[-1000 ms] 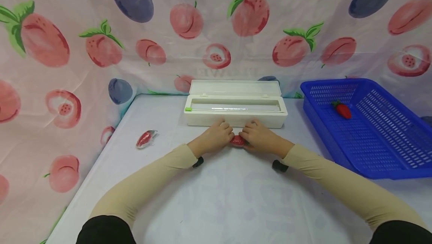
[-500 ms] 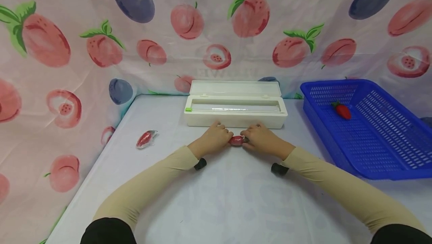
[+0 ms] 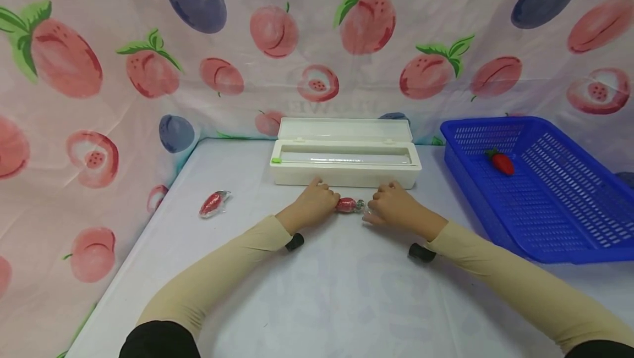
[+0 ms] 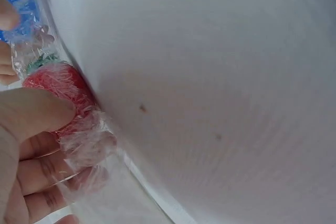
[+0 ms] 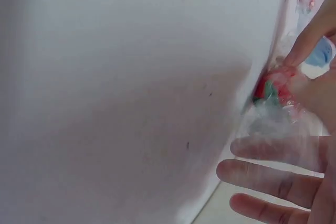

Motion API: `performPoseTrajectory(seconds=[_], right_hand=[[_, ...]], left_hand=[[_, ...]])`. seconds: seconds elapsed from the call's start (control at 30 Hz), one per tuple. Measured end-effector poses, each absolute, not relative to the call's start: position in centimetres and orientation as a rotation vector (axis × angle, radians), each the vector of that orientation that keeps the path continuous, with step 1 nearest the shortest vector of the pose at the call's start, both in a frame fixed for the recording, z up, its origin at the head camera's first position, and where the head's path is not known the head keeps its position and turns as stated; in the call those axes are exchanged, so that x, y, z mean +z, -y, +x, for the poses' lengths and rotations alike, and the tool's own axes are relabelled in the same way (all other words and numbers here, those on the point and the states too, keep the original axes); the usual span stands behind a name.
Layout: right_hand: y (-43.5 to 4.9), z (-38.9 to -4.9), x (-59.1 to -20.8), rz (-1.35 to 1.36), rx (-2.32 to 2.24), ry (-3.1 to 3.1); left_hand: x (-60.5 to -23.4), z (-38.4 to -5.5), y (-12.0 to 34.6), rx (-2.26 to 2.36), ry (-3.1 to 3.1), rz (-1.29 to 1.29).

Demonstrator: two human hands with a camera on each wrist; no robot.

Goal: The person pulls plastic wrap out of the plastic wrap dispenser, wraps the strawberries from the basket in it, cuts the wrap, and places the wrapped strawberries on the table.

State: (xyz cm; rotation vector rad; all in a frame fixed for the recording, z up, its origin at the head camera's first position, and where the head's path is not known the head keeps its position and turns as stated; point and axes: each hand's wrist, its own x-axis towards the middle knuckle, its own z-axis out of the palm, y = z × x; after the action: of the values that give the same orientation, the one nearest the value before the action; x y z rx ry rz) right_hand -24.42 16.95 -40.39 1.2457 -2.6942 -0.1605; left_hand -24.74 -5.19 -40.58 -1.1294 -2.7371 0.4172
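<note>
A red strawberry (image 3: 348, 205) with a green top lies wrapped in clear plastic film, in front of the white box. My left hand (image 3: 313, 204) grips its left end. In the left wrist view the thumb (image 4: 42, 108) presses the red side, with curled fingers behind the film. My right hand (image 3: 398, 208) is beside the green end, just right of it. In the right wrist view its fingers (image 5: 268, 177) are extended and spread from the thumb, with loose clear film (image 5: 270, 121) against them. Farther left lies another film-wrapped red fruit (image 3: 214, 204).
Behind the hands stands a white film dispenser box (image 3: 346, 176), lid raised, with a film roll inside. A blue plastic basket (image 3: 559, 198) at the right holds an unwrapped strawberry (image 3: 503, 164). A fruit-print cloth (image 3: 277, 83) hangs at the back.
My right hand has moved right, away from the strawberry, uncovering its green end and the film there. My left hand has stayed nearly in place, holding the left end.
</note>
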Motion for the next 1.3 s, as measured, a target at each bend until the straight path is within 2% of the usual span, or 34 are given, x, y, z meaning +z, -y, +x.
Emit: performPoseTrajectory(seconds=[0.33, 0.7, 1.3], right_hand=[[-16.4, -24.0, -40.0, 1.419, -0.091, 2.619], [-15.3, -24.8, -40.5, 1.125, -0.085, 2.391], [-15.8, -25.0, -39.5, 1.085, 0.044, 2.523]], left_hand=[[-40.7, -24.6, 5.0, 0.383, 2.679, -1.14], [-39.9, -24.2, 4.6, 0.346, 2.649, -1.176], [-38.7, -24.1, 7.1, 0.048, 2.523, -1.233]])
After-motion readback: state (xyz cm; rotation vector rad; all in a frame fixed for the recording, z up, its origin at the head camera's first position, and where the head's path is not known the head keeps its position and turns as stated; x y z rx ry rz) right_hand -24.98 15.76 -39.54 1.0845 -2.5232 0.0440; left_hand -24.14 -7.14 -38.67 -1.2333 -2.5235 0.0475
